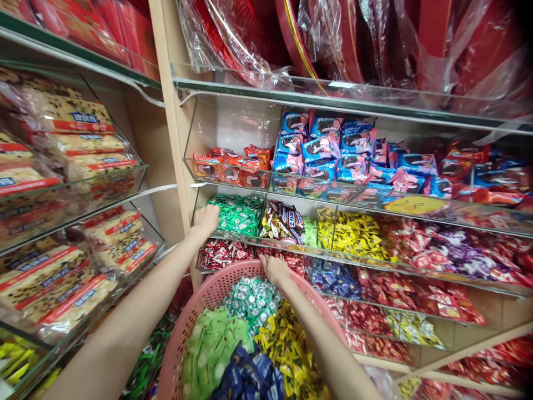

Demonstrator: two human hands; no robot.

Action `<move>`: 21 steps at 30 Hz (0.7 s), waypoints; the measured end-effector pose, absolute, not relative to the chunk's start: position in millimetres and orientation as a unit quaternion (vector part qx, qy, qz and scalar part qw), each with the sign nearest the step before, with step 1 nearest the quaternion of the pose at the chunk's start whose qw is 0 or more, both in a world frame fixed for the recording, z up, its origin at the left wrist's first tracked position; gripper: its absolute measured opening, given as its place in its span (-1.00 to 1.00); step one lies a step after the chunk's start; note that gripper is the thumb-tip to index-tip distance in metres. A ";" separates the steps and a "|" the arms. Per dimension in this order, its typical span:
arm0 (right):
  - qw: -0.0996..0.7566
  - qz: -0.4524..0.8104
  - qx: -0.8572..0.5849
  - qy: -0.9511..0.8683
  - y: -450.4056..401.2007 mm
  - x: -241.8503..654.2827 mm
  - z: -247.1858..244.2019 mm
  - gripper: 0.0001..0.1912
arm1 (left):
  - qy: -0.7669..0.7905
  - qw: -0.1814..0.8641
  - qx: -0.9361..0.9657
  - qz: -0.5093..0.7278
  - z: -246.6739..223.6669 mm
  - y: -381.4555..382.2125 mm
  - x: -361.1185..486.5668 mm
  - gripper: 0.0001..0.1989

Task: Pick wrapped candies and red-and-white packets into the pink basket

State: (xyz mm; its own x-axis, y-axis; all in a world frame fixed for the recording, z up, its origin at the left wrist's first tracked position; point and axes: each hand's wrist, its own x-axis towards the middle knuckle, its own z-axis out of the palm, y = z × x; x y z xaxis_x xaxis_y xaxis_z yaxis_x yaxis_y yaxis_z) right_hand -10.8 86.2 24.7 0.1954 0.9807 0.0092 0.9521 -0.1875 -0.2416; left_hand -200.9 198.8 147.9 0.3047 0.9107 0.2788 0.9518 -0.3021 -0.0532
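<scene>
Pink perforated basket (183, 319): mouth faced up | wrapped candies (252, 364): lay inside, colour-grouped | green shelf sweets (238, 215): lay heaped

Tiered glass shelves (316, 100), pale wooden upright (174, 133), whitish back panel (245, 125)

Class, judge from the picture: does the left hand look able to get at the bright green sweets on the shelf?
Probably yes. The left hand is right beside the bright green sweets, which lie uncovered, and nothing visible seems to block its way.
</scene>
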 end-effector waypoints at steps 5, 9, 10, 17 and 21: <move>0.087 0.080 -0.768 -0.629 84.7 -10.8 24.5 -0.36 | -0.586 0.091 -0.797 -0.115 149.0 196.9 -200.7 -0.74; 0.089 0.082 -0.771 -0.625 84.7 -13.2 24.4 -0.36 | -0.582 0.105 -0.797 -0.121 152.4 195.2 -202.2 -0.72; 0.091 0.081 -0.771 -0.625 84.8 -14.0 24.4 -0.36 | -0.580 0.105 -0.798 -0.124 153.6 194.5 -202.8 -0.72; 0.083 0.084 -0.776 -0.620 84.6 -16.7 24.8 -0.37 | -0.553 -0.011 -0.785 -0.278 152.0 204.1 -206.7 -0.75; 0.083 0.081 -0.776 -0.620 85.3 -15.8 23.3 -0.36 | -0.483 -0.208 -0.746 -0.409 149.6 199.3 -205.3 -0.75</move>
State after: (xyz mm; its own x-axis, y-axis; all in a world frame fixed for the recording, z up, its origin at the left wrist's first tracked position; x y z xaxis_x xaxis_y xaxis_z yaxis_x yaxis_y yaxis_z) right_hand -15.8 85.3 23.3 0.2180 0.9757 -0.0220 0.9487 -0.2172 -0.2298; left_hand -205.3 199.3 149.6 0.1996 0.8904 0.4090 0.5506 -0.4472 0.7049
